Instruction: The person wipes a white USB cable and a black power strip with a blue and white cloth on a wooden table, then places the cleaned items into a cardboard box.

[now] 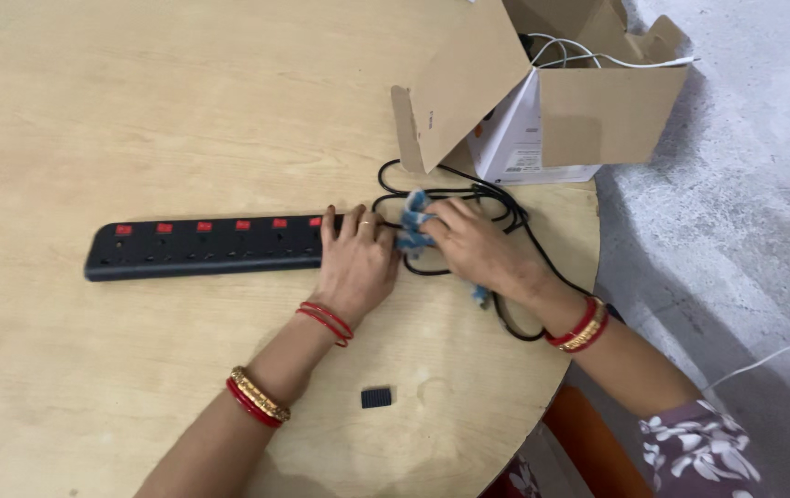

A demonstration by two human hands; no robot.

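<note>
Near the table's (pixel 91 387) right edge, a power strip (pixel 201 246) lies lengthwise left to right. Left hand (pixel 355 263) presses flat, fingers open, on its right end. Right hand (pixel 478 249), just beside, pinches a blue cloth (pixel 413 226) against the coiled cord (pixel 506 217).

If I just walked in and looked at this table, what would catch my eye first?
Most likely the long black power strip with its row of red switches, lying across the middle of the round wooden table. At its right end, the left hand rests on it while the right hand presses a blue cloth against the coiled black cable. Behind them, an open cardboard box stands at the table's far edge.
</note>
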